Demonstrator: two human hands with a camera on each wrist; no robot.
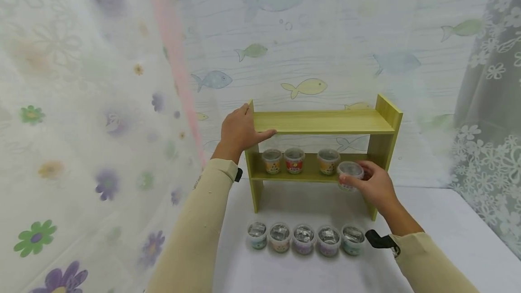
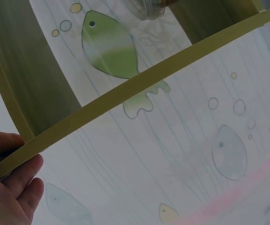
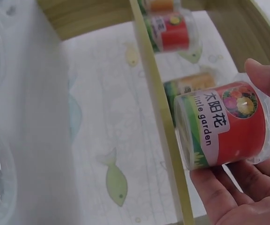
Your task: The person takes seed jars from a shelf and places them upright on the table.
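Observation:
In the head view, my left hand [image 1: 239,131] grips the top left side panel of a yellow-green wooden shelf [image 1: 321,122]; the left wrist view shows fingers on both sides of the panel's edge [image 2: 60,126]. My right hand [image 1: 379,187] holds a clear plastic tub [image 3: 237,124] with a red "little garden" label by its sides, at the front edge of the middle board, right end. On that board stand an orange-labelled tub [image 1: 272,164], a red-labelled tub [image 1: 294,163] and, after a gap, another orange-labelled tub [image 1: 328,164]. Whether the held tub touches the board, I cannot tell.
Several lidded tubs, among them a teal one [image 1: 257,238] and a purple one [image 1: 304,242], form a row on the white table [image 1: 268,270] before the shelf. A fish-patterned curtain [image 1: 309,49] hangs behind, and a flowered curtain [image 1: 101,148] hangs at left.

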